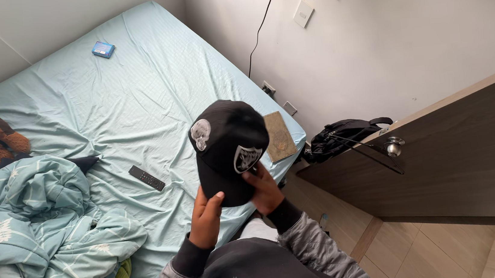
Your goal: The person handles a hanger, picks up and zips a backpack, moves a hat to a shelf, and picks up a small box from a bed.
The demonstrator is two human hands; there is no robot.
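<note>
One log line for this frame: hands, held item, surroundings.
left hand: grips black cap brim | right hand: holds cap underside | bed: remote, blue box, book | floor: black bag

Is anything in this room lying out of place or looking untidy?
Yes. On the bed, the blanket is bunched in a heap at the left, and a remote and a book lie loose on the sheet. The cap in both hands looks undamaged.

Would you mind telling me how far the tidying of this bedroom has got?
Done: the fitted sheet lies fairly flat. In hand: the left hand and right hand both hold a black cap over the bed. Left: the duvet lies crumpled, and a remote, book and small blue box lie on the sheet.
</note>
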